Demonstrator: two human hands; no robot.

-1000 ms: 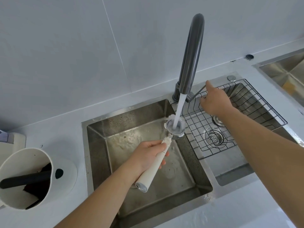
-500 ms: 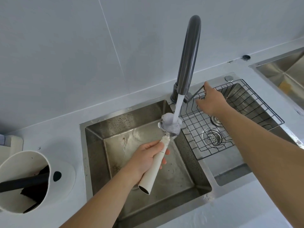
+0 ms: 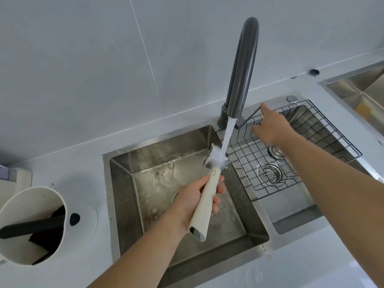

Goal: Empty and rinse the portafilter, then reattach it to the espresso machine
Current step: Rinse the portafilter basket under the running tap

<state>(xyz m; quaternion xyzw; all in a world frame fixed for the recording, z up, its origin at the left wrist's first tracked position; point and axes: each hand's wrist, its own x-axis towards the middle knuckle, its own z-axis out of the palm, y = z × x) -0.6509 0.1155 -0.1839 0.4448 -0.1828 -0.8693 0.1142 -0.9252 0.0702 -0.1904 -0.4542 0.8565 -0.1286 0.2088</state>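
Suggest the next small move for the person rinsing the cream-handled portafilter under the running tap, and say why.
Probably push the thin grey faucet lever to shut off the water: the right hand already touches it, and the stream floods the metal basket of the cream-handled portafilter gripped by the left hand.

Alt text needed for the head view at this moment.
Left hand holds a cream-handled portafilter under running water from a dark faucet over a steel sink. Right hand touches the faucet lever.
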